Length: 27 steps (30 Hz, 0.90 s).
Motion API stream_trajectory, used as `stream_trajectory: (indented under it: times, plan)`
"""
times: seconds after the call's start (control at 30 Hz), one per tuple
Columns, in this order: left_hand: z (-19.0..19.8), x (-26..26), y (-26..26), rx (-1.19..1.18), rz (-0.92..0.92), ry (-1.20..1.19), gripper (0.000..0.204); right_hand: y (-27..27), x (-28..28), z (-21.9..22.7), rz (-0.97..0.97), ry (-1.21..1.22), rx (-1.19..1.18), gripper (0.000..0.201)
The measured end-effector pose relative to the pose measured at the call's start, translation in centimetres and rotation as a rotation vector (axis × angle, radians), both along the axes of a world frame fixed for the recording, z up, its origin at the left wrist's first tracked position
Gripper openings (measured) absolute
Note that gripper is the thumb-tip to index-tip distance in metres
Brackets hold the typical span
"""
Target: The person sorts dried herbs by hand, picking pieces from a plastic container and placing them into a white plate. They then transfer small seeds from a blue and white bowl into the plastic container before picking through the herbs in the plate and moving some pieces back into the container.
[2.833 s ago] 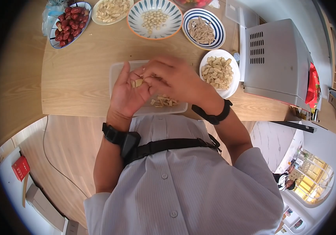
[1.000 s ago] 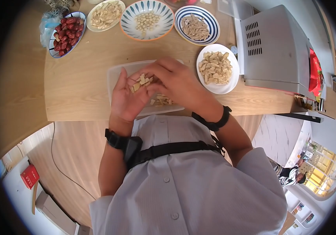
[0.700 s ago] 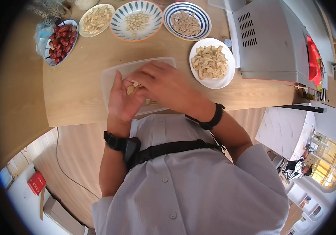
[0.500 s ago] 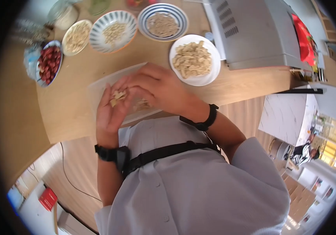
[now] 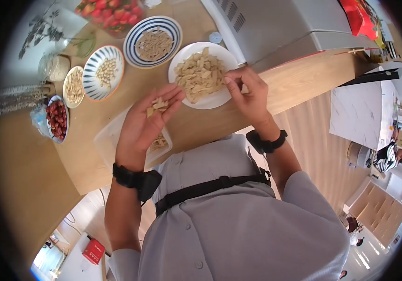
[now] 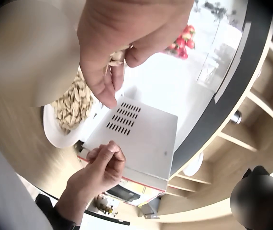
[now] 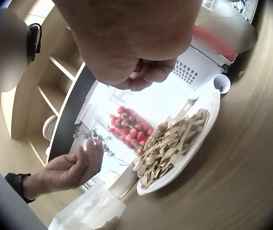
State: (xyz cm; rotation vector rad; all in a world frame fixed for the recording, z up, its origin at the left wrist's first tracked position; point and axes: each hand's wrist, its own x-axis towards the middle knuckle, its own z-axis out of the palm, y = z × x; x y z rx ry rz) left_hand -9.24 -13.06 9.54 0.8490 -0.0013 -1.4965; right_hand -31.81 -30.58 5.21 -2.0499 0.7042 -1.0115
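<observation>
My left hand (image 5: 147,117) is turned palm up above the near side of the table, carrying several pale dried slices (image 5: 158,107) on palm and fingers. In the left wrist view, some slices show between its thumb and fingers. My right hand (image 5: 250,96) is at the right rim of a white plate (image 5: 210,103) heaped with similar dried slices (image 5: 200,75). Its thumb and forefinger tips meet, the other fingers curled; no slice shows between the tips. Beneath the left forearm stands a clear plastic box (image 5: 105,140) with more pieces (image 5: 158,142) in it, partly hidden.
Along the far side stand a blue-striped bowl (image 5: 175,30) of thin sticks, an orange-rimmed bowl (image 5: 92,93) of pale round seeds, a small plate (image 5: 78,102) of slices and a dish of red dates (image 5: 56,119). A grey microwave (image 5: 276,33) stands right; red fruit (image 5: 109,11) sits behind.
The view has turned, so the table looks tilted. My right hand has left the left palm and moved right to the white plate. The left hand still carries slices.
</observation>
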Motion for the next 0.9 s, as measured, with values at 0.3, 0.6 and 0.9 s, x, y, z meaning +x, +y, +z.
stream_trajectory:
  times: [0.3, 0.6, 0.9]
  plan:
    - [-1.2, -1.9, -8.9, 0.070, -0.008, -0.034, 0.048, -1.4, -1.3, -0.3, 0.026, -0.030, 0.019, 0.008]
    - [-0.7, -0.9, -9.4, -0.074, -0.069, -0.034, 0.052, -3.2, -1.1, -1.9, 0.068, -0.016, 0.069, 0.007]
    - [-0.4, -1.3, -9.3, -0.070, -0.096, -0.093, 0.056, -3.3, -0.9, -2.8, 0.117, 0.020, 0.048, 0.009]
